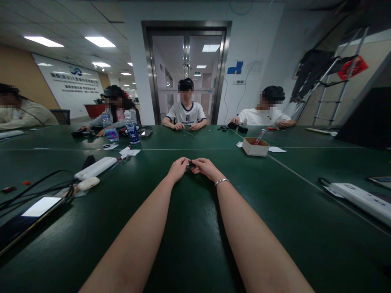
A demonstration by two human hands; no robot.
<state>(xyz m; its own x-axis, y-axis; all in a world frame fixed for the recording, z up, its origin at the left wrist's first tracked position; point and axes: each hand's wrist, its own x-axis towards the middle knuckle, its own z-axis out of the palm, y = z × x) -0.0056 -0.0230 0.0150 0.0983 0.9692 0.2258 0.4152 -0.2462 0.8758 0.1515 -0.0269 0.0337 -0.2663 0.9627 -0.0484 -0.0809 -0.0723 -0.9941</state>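
Both my arms reach forward over the green table [195,228], and the hands meet near its middle. My left hand [178,169] is closed, its fingertips pinching one end of a small dark object [191,163]. The other end sits between the fingers of my right hand [206,168], which is closed too. The object is too small and too covered by fingers to name. A silver bracelet [222,182] circles my right wrist.
To the left lie a lit phone [39,209], black cables and a white power strip [96,167]. Bottles [132,129] stand farther back. A small open box [255,147] and another power strip [360,197] are on the right. Several people sit across the table.
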